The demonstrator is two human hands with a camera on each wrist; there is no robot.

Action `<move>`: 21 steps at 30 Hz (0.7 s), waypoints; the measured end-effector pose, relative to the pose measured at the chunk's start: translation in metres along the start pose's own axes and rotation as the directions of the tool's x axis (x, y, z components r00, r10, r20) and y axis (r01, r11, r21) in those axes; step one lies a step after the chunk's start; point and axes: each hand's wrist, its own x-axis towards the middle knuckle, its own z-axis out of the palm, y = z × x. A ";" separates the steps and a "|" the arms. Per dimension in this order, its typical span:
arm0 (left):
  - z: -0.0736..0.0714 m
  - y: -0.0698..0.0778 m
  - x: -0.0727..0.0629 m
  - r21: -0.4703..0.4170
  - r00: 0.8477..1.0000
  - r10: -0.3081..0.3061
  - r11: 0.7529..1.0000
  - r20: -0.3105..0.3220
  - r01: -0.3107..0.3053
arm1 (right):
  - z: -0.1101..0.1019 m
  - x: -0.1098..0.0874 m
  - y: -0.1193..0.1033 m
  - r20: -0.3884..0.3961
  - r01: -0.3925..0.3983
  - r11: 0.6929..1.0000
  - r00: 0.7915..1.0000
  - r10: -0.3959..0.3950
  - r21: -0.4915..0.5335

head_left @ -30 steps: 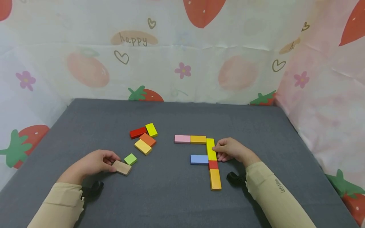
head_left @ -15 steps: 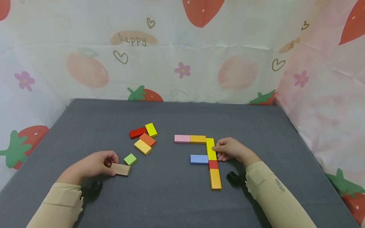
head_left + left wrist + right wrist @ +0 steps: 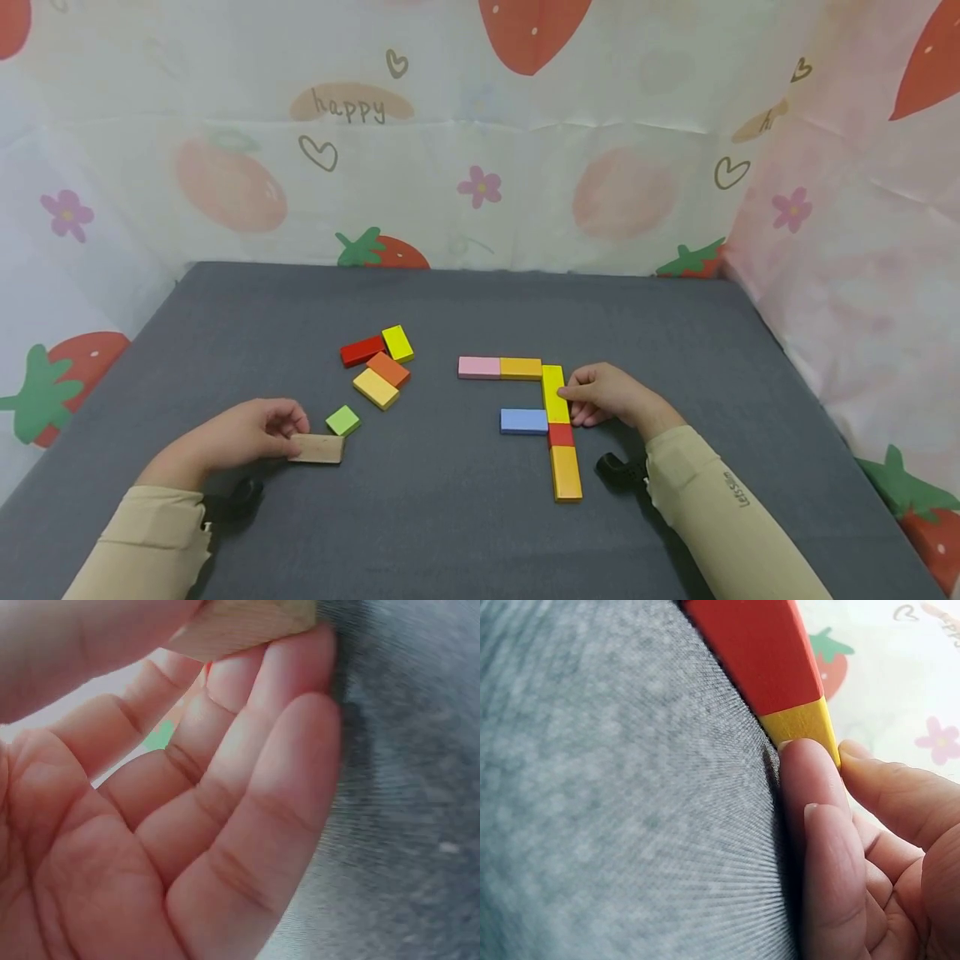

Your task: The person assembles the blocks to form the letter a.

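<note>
My left hand pinches one end of a plain wooden block, tipped up so a long side shows. In the left wrist view the wooden block sits between thumb and fingers. A small green block lies just beyond it. My right hand holds the yellow block, thumb on its top edge and fingers along its right side. Below it follow a red block and an amber block. A blue block lies at their left; pink and amber blocks run left from the top.
On the grey cloth table, a loose group lies behind the left hand: red block, yellow block, orange block and pale yellow block. A strawberry-print curtain encloses the back and sides.
The left hand has turned the wooden block from lying flat and slanted to tipped on edge, roughly level across the view, and shifted slightly left. The right hand has stayed put.
</note>
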 end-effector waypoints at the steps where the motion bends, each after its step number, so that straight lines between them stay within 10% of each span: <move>1: -0.001 0.001 -0.001 -0.016 1.000 -0.011 1.000 0.003 0.011 | 0.000 0.000 0.000 0.001 0.001 1.000 1.000 -0.001 0.000; 21: 0.003 0.035 0.018 -0.172 0.987 -0.079 0.984 -0.142 0.054 | 0.000 0.001 0.001 0.001 0.005 1.000 1.000 -0.005 0.003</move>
